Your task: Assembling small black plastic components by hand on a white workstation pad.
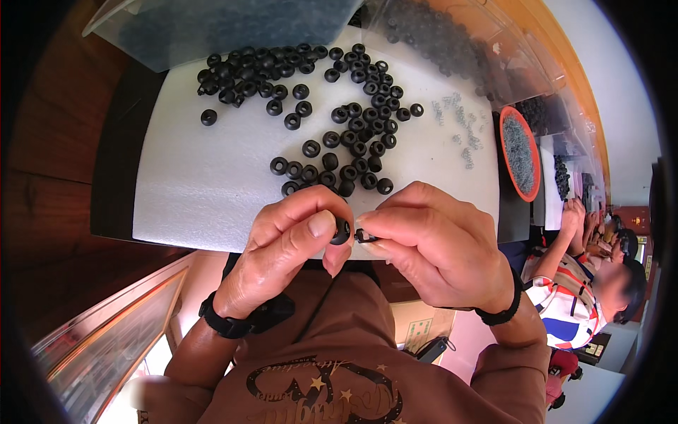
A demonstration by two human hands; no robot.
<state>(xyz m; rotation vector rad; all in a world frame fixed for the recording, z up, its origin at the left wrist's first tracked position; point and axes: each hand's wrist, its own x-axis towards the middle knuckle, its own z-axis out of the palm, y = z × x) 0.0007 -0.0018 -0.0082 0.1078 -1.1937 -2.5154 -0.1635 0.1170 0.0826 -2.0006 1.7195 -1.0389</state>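
Round black plastic-looking bead [341, 232], head view: in left hand [282, 244], thumb pinching it against fingers. Right hand [448, 240] pinches small black-and-pale piece [365, 237], just right of bead (narrow gap; bead's long axis unclear).

Small dark piece [365, 237] partly hidden by right fingers [409, 227], upper-left bin [233, 32] cut off.

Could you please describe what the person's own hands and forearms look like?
The left hand is ungloved, with a black wrist strap and a dark, rounded unit beside it. The right hand, also ungloved, has a black wristband. Brown sleeves end short of the wrists.
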